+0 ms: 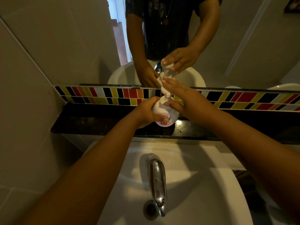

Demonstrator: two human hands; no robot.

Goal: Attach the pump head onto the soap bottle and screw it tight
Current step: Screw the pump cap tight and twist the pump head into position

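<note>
A white soap bottle (165,114) with a pink label stands on the dark stone ledge (97,122) behind the sink. My left hand (146,113) wraps around the bottle's left side and front. The white pump head (164,93) sits on top of the bottle's neck. My right hand (180,96) grips the pump head, with fingertips at its top and the thumb at its collar. The joint between pump and bottle is partly hidden by my fingers.
A mirror (65,46) above the ledge reflects my arms, the bottle and the basin. A strip of coloured tiles (100,95) runs along the wall. A white sink (194,184) with a chrome tap (156,179) and drain lies below. A small shiny item (179,127) lies on the ledge.
</note>
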